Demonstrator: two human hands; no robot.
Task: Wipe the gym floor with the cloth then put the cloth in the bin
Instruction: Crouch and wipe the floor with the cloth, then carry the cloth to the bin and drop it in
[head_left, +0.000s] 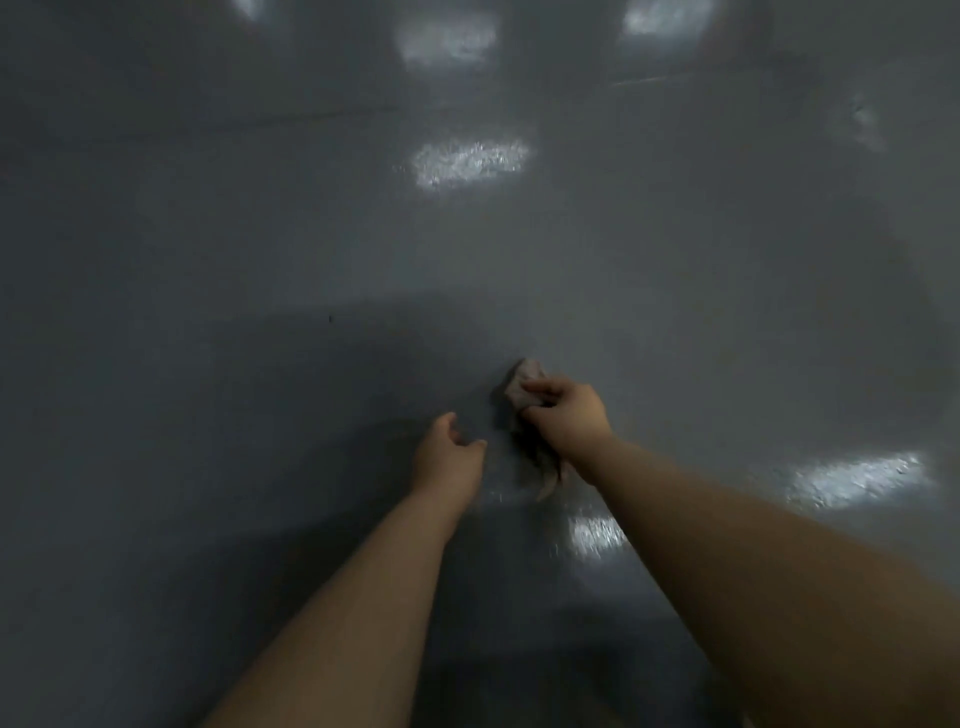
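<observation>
A person's right hand (569, 415) gripped a bunched cloth (524, 387) over the dim grey floor (260, 234), its lower folds blurred and shadowed. The left hand (449, 457), fingers loosely curled, held nothing, just left of it.

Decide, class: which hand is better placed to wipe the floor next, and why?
Right. The right hand already grips the cloth, its fingers curled round it above the grey floor. The left hand hangs beside it, holding nothing.
</observation>
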